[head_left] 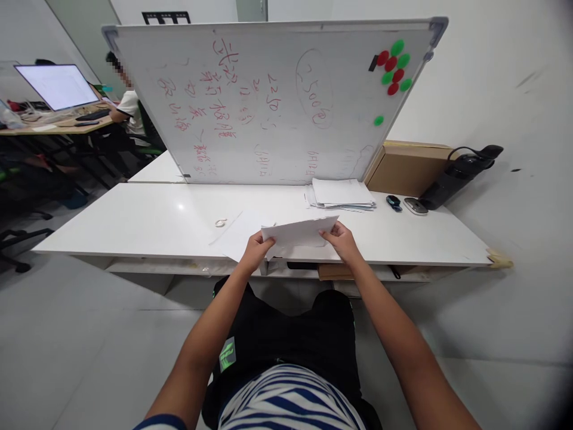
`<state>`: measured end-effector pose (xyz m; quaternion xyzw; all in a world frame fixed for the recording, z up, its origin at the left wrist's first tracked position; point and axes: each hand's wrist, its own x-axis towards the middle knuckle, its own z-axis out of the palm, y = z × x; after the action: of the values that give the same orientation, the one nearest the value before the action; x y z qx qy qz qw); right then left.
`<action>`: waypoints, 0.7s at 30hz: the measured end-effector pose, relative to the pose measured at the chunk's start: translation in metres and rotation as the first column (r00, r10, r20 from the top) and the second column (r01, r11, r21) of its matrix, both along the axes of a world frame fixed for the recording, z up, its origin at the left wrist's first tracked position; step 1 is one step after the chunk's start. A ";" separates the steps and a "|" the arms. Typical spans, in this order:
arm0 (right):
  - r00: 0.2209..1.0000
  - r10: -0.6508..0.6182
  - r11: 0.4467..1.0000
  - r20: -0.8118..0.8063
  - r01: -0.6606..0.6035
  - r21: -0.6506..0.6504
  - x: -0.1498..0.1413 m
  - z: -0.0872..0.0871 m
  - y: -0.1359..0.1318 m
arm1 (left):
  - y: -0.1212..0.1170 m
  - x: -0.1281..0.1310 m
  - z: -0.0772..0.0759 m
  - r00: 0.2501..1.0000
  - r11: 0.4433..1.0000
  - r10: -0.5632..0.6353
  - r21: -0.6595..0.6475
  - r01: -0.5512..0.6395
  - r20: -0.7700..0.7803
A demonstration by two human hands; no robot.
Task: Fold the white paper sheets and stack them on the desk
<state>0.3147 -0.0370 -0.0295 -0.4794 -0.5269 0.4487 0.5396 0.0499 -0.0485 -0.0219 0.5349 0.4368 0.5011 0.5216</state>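
Note:
Between my two hands a white sheet of paper (298, 234) is held up above the front edge of the desk, its top edge tilted. My left hand (256, 251) pinches the sheet's left end, thumb on the near side. At the other end my right hand (342, 240) grips the paper the same way. Loose white paper (239, 236) lies flat on the desk beside my left hand. Behind the held sheet rests a stack of papers (342, 194). A small white ring-shaped item (221, 223), perhaps a coiled cord, lies farther left.
A whiteboard (250, 107) with red writing and round magnets stands along the back of the white desk (147, 215). On the right are a cardboard box (403, 167), a black bottle (459, 176), a mouse (415, 206) and a dark watch (393, 202). A person (129, 110) sits far left.

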 end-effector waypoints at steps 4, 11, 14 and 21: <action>0.999 0.005 1.000 -0.046 -0.005 -0.008 -0.003 0.002 -0.004 | 0.002 0.004 0.004 0.998 1.000 0.021 0.007 -0.020 -0.056; 0.992 -0.054 0.999 -0.113 0.054 0.004 -0.006 -0.003 -0.011 | 0.005 0.009 0.003 0.998 0.998 -0.007 -0.063 0.003 -0.057; 0.995 -0.048 0.999 -0.085 0.048 -0.004 -0.008 -0.008 -0.014 | 0.002 0.012 0.005 0.989 0.998 -0.019 -0.062 0.010 -0.147; 0.987 -0.116 0.991 0.108 0.122 -0.051 -0.011 -0.002 -0.022 | -0.006 0.020 0.016 0.955 0.996 0.053 0.083 -0.029 -0.291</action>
<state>0.3038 -0.0595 -0.0310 -0.5482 -0.5120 0.4049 0.5229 0.0697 -0.0544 -0.0062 0.6140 0.5005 0.4435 0.4193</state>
